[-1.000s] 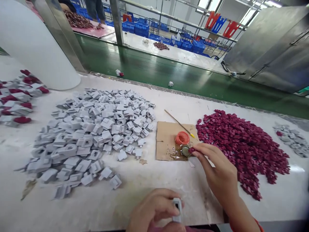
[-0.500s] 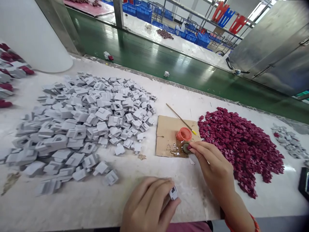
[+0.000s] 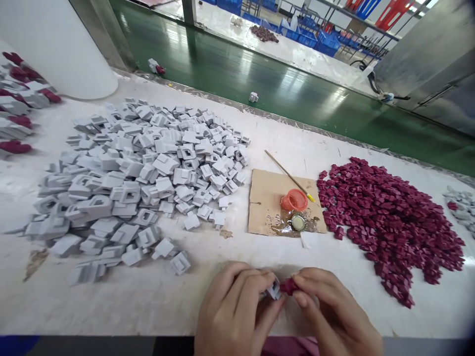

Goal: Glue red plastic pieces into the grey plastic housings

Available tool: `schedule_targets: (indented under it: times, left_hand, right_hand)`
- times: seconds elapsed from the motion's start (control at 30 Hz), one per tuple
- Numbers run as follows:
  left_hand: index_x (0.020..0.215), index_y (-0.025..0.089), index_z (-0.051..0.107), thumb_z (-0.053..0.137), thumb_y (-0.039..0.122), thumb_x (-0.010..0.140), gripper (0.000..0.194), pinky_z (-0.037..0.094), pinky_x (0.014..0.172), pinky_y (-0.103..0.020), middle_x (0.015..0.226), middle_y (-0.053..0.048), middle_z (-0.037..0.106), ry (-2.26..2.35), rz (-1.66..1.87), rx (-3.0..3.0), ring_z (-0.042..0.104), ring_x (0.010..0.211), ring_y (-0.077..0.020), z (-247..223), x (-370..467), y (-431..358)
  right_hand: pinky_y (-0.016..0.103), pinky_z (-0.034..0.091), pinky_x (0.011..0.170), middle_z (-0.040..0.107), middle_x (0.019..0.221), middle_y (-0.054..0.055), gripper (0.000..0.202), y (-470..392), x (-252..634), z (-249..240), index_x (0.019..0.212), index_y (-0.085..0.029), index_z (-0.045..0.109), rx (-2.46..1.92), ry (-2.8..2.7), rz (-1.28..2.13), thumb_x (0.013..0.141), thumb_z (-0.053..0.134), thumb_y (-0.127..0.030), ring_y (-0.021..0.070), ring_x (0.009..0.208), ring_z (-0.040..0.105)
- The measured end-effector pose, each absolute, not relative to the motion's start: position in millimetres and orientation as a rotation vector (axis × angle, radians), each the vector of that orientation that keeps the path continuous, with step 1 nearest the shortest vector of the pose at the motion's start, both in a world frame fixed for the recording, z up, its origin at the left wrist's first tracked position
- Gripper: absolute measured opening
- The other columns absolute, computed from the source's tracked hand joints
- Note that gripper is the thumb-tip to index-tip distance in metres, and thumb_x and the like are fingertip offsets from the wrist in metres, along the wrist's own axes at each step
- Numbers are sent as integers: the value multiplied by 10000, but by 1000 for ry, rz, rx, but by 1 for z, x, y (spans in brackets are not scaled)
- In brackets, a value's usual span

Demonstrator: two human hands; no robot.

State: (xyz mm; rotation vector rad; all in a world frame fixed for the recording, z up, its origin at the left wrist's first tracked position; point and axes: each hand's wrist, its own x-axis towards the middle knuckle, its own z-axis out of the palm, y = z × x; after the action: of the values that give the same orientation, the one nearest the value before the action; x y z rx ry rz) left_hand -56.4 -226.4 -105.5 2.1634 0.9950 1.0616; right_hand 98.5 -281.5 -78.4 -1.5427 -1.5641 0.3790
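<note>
Near the table's front edge, my left hand point(image 3: 237, 306) is closed round a grey plastic part point(image 3: 273, 289), its opening facing right. My right hand point(image 3: 330, 306) pinches a maroon piece point(image 3: 288, 287) right against that opening; whether it has entered cannot be made out. Beyond the hands lies a cardboard square point(image 3: 261, 198) bearing a red cup point(image 3: 294, 200), a small round cap point(image 3: 298, 223) in spilled liquid and a yellow-tipped stick point(image 3: 289, 175). A large heap of grey parts point(image 3: 163, 163) is at left, a heap of maroon pieces point(image 3: 382, 212) at right.
Behind the white table point(image 3: 148, 306) runs a green conveyor point(image 3: 222, 69) with a grey part point(image 3: 253, 97) and a grey-and-maroon piece point(image 3: 156, 66) on it. At far left are joined grey-and-maroon pieces point(image 3: 22, 99) beside a white cylinder point(image 3: 59, 49). More grey parts point(image 3: 463, 212) lie far right.
My right hand has come back from the round cap to my left hand, bringing the maroon piece to the grey part. The camera view has shifted slightly.
</note>
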Motion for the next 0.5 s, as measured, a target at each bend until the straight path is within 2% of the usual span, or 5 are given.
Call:
schedule_targets:
  times: [0.2,0.4,0.5]
  left_hand:
    - [996,170,581,698,118,804,231,527,784,-290,887,-29,733,1003,1029,2142,615,848,-189,-105,-58,-228]
    - [980,173,585,678,120,814,198,519,812,-299,914,-28,740,1009,1022,2200,617,870,-192,-109,-59,-231]
    - [992,182,585,657,126,822,193,538,805,-298,902,-27,744,998,1004,2269,645,861,-196,-111,-61,-229]
  right_hand:
    - [170,574,775,650,975,43,253,-279,100,-79,1073,-199,618,-1517,-1709,397,868,582,-56,123,907,661]
    - [210,593,755,659,983,66,267,-273,94,-76,1081,-188,612,-1466,-1767,453,871,561,-31,144,903,665]
    - [203,584,783,675,990,66,226,-275,97,-76,1099,-185,600,-1426,-1775,479,899,552,-90,145,923,673]
